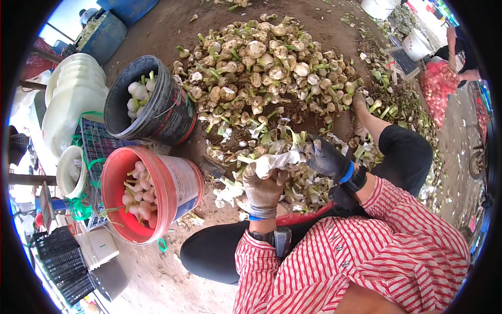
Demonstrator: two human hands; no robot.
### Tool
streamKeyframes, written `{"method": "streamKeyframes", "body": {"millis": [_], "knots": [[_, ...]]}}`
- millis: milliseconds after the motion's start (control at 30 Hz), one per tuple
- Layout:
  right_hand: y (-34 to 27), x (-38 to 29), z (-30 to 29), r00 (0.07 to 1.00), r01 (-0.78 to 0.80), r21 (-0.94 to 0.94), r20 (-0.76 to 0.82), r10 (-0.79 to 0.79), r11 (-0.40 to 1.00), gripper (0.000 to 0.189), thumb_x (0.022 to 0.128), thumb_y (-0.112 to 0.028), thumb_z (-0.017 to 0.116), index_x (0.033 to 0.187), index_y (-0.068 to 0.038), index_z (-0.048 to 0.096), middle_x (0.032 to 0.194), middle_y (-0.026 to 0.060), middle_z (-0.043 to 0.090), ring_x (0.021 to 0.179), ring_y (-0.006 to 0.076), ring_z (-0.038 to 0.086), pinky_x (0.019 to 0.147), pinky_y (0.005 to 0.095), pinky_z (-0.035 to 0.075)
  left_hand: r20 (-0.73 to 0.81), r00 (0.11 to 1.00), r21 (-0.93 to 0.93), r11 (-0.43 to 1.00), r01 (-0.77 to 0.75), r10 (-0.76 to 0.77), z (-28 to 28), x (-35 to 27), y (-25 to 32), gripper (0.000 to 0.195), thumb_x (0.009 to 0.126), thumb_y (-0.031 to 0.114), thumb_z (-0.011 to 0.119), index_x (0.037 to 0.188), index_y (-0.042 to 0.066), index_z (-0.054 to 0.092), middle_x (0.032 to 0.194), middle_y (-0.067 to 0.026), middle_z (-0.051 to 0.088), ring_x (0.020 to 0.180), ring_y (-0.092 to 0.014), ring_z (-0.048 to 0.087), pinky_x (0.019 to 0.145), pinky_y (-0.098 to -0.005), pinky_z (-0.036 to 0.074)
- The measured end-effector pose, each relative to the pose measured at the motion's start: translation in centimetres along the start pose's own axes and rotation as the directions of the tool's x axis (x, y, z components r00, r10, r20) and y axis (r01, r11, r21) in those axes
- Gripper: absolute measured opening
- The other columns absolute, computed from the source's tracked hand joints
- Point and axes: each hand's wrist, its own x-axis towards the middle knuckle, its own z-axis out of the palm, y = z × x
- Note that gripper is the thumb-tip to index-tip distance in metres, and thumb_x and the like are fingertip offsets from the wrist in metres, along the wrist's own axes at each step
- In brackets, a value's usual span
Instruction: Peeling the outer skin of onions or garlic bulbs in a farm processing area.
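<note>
My left hand (263,188), in a tan work glove, grips a white garlic bulb (265,166) with a short green stem. My right hand (328,160) wears a dark glove and has its fingers closed on the pale outer skin (290,157), which stretches from the bulb between both hands. What else the right fingers may hold is hidden. Beyond the hands rises a large heap of soil-stained garlic bulbs (259,66) with cut green stems. Loose peelings (310,188) lie under and around my hands.
To the left, a tilted red bucket (184,184) and a black bucket (172,106) hold cleaned garlic. Beyond them are a blue crate (100,145), white tubs (74,102) and black crates (60,263). At right, another person (457,51) is beside a red mesh sack (438,86).
</note>
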Motion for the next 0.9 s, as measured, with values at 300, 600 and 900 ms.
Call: {"method": "streamKeyframes", "body": {"millis": [300,600,900], "knots": [[2.5,-1.4,-2.8,0.973,-0.129,-0.493,0.102,0.205,0.86,0.036,0.084,-0.032,0.055,0.104,-0.001,0.055,0.093,0.004,0.056,0.087,0.0102,0.05,0.074,0.0282,0.042,0.194,0.977,-0.061,0.995,-0.074,0.084,-0.1,0.3,0.8,0.039,0.088,0.024,0.042,0.123,0.008,0.045,0.131,-0.0074,0.041,0.124,-0.025,0.031,0.103,-0.039,0.025],[-4.5,1.5,0.3,0.951,0.074,-0.506,0.294,0.092,0.859,0.052,0.076,-0.025,0.057,0.121,-0.002,0.043,0.107,0.0138,0.055,0.102,0.0238,0.052,0.085,0.0364,0.041,-0.135,0.951,0.161,0.953,-0.257,0.279,-1.5,0.5,1.4,0.038,0.091,0.026,0.037,0.121,0.005,0.045,0.128,-0.0088,0.044,0.116,-0.02,0.042,0.099,-0.0347,0.031],[3.2,3.3,1.0,0.959,0.219,-0.976,0.216,-0.183,-0.002,0.052,0.069,-0.009,0.055,0.12,-0.007,0.048,0.102,0.0213,0.058,0.087,0.027,0.059,0.075,0.0349,0.045,-0.151,0.971,0.12,0.979,-0.166,0.183,-1.4,0.5,0.8,0.038,0.09,0.03,0.044,0.113,0.002,0.05,0.114,-0.0099,0.054,0.104,-0.02,0.051,0.092,-0.0335,0.039]]}}
